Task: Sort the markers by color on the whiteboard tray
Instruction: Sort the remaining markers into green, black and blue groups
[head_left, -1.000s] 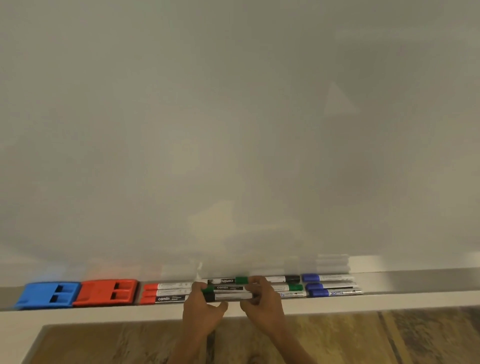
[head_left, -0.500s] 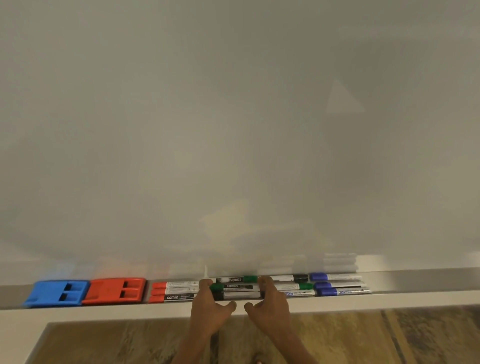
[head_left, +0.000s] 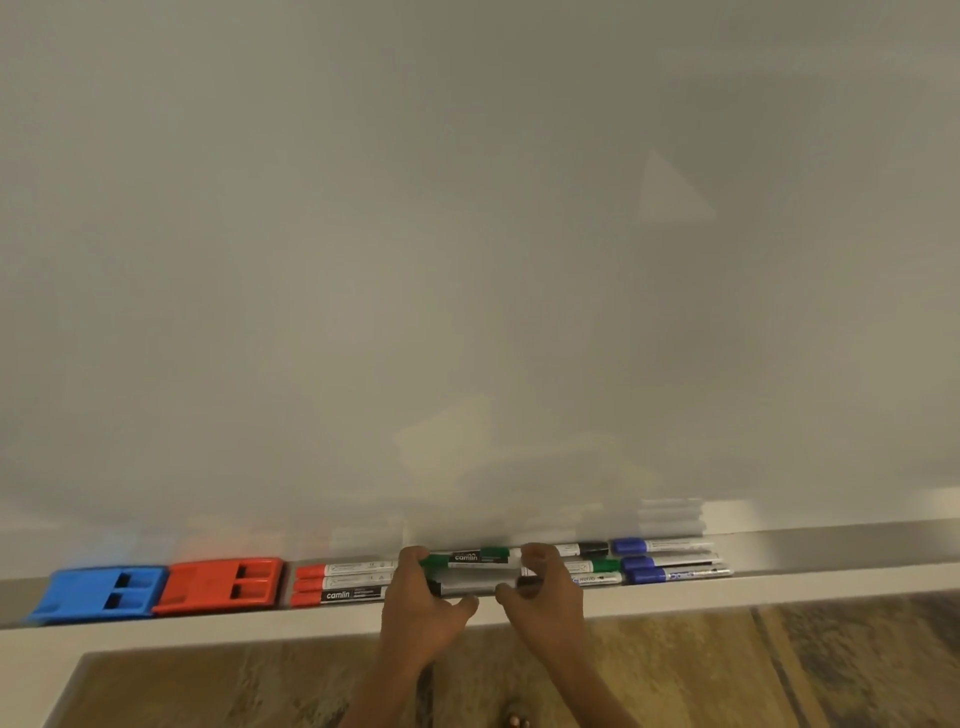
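The markers (head_left: 470, 557) lie lengthwise along the whiteboard tray (head_left: 831, 551), side by side. Left hand (head_left: 423, 605) and right hand (head_left: 543, 597) each pinch one end of the front marker's grey barrel. Bare tray stretches rightward past the blue markers (head_left: 670, 561). Since a moment ago, both hands have stayed put.

Compared with the earlier views, the left hand (head_left: 415, 603) and right hand (head_left: 548, 597) have spread slightly apart along the black-capped white marker (head_left: 478, 586), exposing more of its barrel; the green-capped white marker (head_left: 467, 558) shows its label more fully.
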